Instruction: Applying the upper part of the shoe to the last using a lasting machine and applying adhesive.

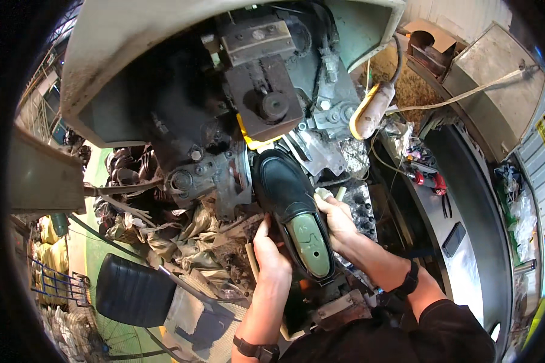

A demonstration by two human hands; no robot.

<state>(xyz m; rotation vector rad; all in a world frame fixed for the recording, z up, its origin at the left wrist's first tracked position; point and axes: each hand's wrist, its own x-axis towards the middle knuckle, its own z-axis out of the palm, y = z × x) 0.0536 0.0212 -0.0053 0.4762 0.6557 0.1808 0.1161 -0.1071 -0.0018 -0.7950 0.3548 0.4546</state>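
A black leather shoe upper [278,181] is stretched over a green shoe last [308,242], toe pointing away from me into the machine. The last's top, with a small round hole near the heel, faces up. My left hand [270,254] holds the shoe's left side, its thumb along the edge and the other fingers mostly hidden. On the right side, my right hand [337,221] grips the shoe near its middle. A small whitish piece [324,193] shows by those fingertips; I cannot tell what it is. The toe sits just below the machine's dark metal block [265,100].
Metal clamp arms [206,178] flank the toe. A lamp [372,112] hangs at upper right. A phone [454,239] and a red tool [429,180] lie on the right-hand bench. At left stand a black padded seat [133,290] and a blue wire basket [58,281].
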